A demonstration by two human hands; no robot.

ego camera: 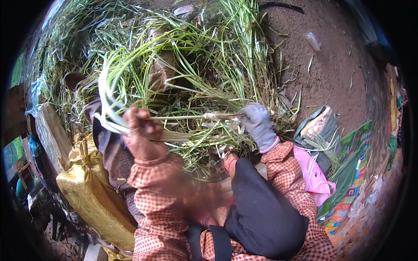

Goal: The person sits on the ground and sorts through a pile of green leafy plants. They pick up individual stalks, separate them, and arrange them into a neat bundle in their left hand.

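My bare left hand [143,133] is closed around a bundle of long green stalks with pale lower ends [109,94]. The stalks curve up and over to the right, above the pile. My right hand [258,122] wears a grey glove, and its fingers are closed on the end of a thin dry stalk [186,117] stretched between both hands. Beneath the hands lies a heap of loose green leaves and straw-like scraps [209,140]. My bare foot [231,162] is at the near edge of the heap.
A yellow woven sack [94,192] and a wooden log [52,133] stand at the left. At the right are a pink plastic bag [312,173], a grey-green bag [323,143] with stalks on it, and a colourful printed mat [347,195]. A clear plastic piece [313,41] lies on bare soil.
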